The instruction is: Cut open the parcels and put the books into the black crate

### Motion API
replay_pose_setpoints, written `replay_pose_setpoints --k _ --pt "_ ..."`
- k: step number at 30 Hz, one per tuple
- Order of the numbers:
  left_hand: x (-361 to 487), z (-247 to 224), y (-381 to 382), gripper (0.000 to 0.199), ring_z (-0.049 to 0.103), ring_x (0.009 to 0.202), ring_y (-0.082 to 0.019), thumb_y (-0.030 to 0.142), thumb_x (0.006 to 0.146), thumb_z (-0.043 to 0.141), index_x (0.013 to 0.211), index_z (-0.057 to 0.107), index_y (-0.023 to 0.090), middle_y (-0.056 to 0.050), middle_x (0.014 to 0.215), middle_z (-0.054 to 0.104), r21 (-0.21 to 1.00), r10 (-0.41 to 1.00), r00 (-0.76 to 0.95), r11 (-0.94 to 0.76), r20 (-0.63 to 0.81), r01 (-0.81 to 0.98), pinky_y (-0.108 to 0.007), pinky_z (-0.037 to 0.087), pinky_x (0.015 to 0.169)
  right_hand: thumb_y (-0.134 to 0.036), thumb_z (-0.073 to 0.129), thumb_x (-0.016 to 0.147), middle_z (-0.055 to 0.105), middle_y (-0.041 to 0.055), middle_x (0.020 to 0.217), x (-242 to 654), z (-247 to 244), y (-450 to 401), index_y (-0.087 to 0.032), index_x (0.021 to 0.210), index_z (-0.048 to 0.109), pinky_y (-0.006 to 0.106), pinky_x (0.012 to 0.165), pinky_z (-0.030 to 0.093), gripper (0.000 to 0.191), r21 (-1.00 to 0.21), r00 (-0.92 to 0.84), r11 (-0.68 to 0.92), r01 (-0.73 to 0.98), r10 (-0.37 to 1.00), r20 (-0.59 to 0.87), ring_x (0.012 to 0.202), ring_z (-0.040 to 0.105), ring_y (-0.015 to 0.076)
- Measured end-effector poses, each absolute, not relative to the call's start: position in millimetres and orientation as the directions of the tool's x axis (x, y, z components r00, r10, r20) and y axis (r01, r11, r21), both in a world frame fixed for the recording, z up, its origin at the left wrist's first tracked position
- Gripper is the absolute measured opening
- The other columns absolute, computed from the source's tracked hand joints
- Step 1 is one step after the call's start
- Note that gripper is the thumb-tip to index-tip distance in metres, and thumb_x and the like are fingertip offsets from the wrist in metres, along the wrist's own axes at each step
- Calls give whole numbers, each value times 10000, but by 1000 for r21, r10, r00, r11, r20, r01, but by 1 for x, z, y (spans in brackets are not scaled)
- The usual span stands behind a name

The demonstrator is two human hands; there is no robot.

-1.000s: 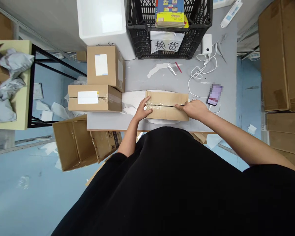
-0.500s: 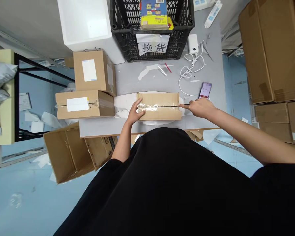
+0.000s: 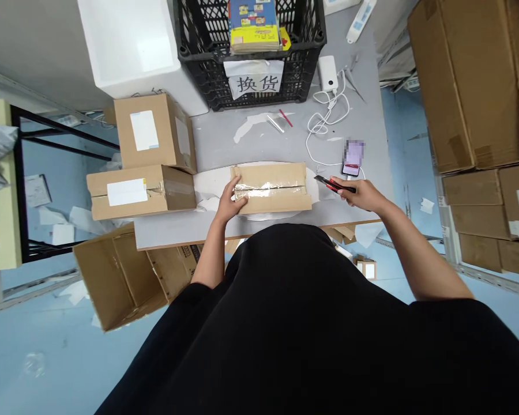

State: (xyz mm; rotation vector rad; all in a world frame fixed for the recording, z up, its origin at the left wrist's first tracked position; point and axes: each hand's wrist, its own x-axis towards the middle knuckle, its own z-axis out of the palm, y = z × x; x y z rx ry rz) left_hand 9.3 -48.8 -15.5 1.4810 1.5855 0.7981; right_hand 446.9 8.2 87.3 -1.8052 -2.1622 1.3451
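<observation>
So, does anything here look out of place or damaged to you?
Yes: an open cardboard carton lies tilted below the table's front edge, and white paper scraps are scattered on the blue floor at left.

A strip of grey table [image 3: 218, 138] gives a hand a way through between the black plastic crate [image 3: 207, 75] at the far edge and the taped carton [image 3: 270, 187]. Stacked cartons [image 3: 142, 150] block the left end; a phone [image 3: 352, 168] and white cable [image 3: 324, 124] lie just beyond the right hand [image 3: 361, 195].
</observation>
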Motion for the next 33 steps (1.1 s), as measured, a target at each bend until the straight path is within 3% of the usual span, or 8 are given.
replay_pose_setpoints --k 4,8,10,15,23,26,33 --pt "14 -10 -53 730 337 1495 -316 395 831 659 1520 423 333 -90 1586 386 813 988 -15 137 -156 565 -503 395 1166 -400 596 935 594 -22 718 442 58 -7 -202 1540 444 256 538 472 654 -805 -279 -370 464 801 -529 518 493 97" --pt "34 -3 -61 745 152 1555 -378 418 796 695 1495 467 297 -95 1661 192 723 993 -99 111 -60 681 -557 234 1246 -403 636 925 600 -32 714 426 39 -16 -217 1549 423 231 519 463 685 -827 -283 -492 273 781 -557 524 519 90" --pt "51 2 -66 742 86 1561 -409 484 791 706 1478 492 300 -88 1674 181 685 995 -100 62 16 726 -611 120 1257 -394 646 921 607 -35 721 422 35 -18 -224 1550 422 227 526 464 688 -824 -290 -518 229 771 -566 520 522 84" --pt "98 11 -65 844 48 1561 -443 710 743 697 1467 517 316 -83 1659 291 710 996 88 -67 7 702 -680 -39 1227 -404 651 920 605 -37 735 420 31 -18 -241 1558 404 226 528 455 703 -825 -320 -538 173 761 -564 531 535 87" --pt "131 3 -48 1027 83 1557 -452 834 622 696 1495 497 332 -66 1659 311 722 953 297 -241 51 648 -641 -93 1240 -432 672 906 611 -32 730 423 30 -14 -230 1574 372 227 500 436 760 -831 -369 -529 174 748 -553 525 537 95" --pt "132 3 -48 1054 78 1559 -448 853 637 662 1524 460 322 -71 1668 288 667 949 311 -265 51 696 -639 -90 1240 -435 672 906 607 -36 718 423 32 -13 -231 1575 373 227 499 433 760 -837 -379 -515 187 748 -545 520 533 94" --pt "135 13 -48 1065 20 1569 -424 870 732 536 1590 345 267 -99 1699 171 402 935 339 -272 -105 874 -656 -57 1230 -448 673 910 584 -39 696 423 40 -15 -260 1553 426 237 516 442 713 -841 -382 -489 231 749 -541 516 501 86"
